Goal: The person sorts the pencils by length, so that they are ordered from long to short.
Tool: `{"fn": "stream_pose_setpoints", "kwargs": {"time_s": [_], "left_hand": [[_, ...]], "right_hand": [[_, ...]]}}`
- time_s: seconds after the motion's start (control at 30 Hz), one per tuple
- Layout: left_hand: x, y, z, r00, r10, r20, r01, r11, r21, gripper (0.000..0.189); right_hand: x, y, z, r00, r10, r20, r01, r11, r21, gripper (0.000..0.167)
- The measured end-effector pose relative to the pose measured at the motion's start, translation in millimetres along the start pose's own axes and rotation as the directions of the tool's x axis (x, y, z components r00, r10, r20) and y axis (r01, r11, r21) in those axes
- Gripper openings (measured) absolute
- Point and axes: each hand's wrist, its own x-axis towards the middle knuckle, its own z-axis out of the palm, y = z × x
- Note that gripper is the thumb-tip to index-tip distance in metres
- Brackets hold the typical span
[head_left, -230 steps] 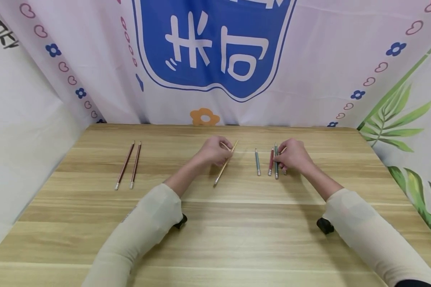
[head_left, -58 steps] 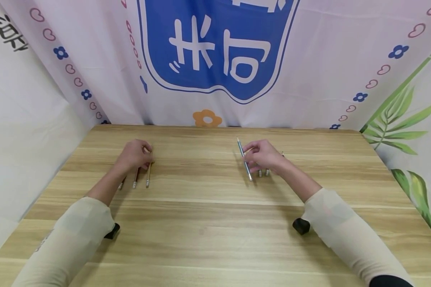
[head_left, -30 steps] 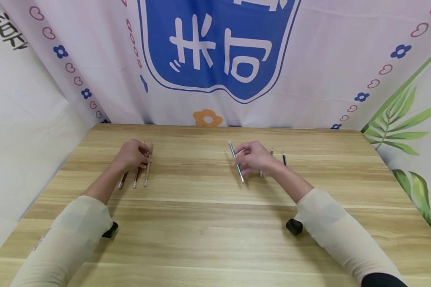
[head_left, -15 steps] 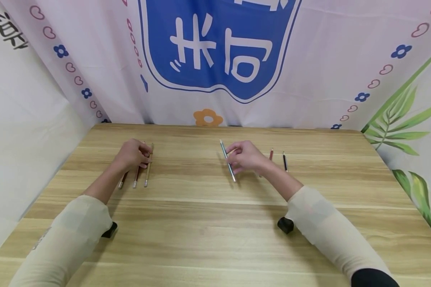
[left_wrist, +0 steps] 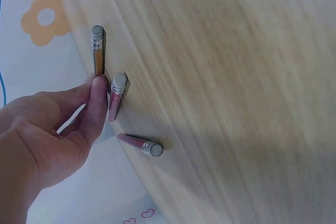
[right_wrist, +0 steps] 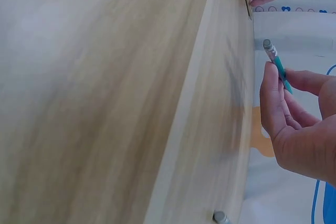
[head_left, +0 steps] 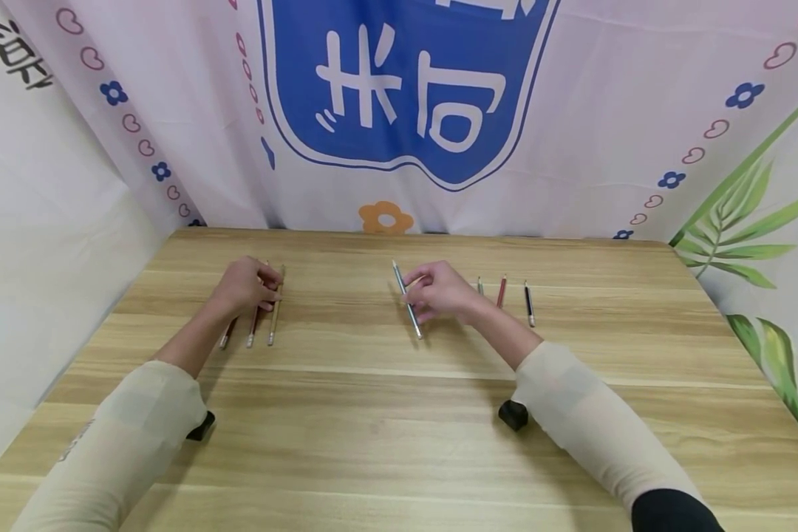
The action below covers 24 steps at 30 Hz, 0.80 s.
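Note:
At the left of the head view, my left hand [head_left: 246, 287] pinches a yellow pencil [head_left: 275, 321] beside two dark red pencils [head_left: 251, 331]. The left wrist view shows my thumb and a finger on the yellow pencil [left_wrist: 98, 59], eraser end outward. My right hand [head_left: 442, 290] holds a blue-green pencil [head_left: 413, 318] between thumb and fingers near the table's middle. The right wrist view shows this pencil [right_wrist: 280, 66] raised off the wood, its shadow beneath. My left hand covers the upper parts of the dark red pencils.
Right of my right hand lie a green pencil [head_left: 480, 286], partly hidden by the forearm, a red pencil [head_left: 502, 292] and a dark pencil [head_left: 529, 304]. The wooden table [head_left: 359, 414] ends at a printed curtain [head_left: 319, 192] behind.
My right hand has carried the blue-green pencil leftward from the right-hand group. My left hand brought the yellow pencil from mid-table to the dark red ones, and stays almost still over the last second.

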Motion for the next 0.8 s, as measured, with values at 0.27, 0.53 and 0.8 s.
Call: {"fn": "stream_pose_setpoints", "kwargs": {"time_s": [0.27,0.53,0.8], "left_hand": [[-0.1,-1.1,-0.6,1.0,0.015,0.008,-0.015,1.0,-0.014,0.033],[-0.2,-0.1,0.3,0.999,0.032,0.004,-0.032,0.999,-0.001,0.03],[0.1,-0.3,0.1,0.999,0.033,-0.003,-0.033,0.999,0.002,0.03]], "right_hand": [[6.6,-3.9,9.5,1.0,0.01,0.004,-0.01,1.0,0.011,0.033],[12.4,-5.3,21.8,1.0,0.018,0.025,-0.019,0.999,0.025,0.033],[19.0,-7.9,31.4,0.999,0.019,0.036,-0.021,0.999,0.037,0.032]]}}
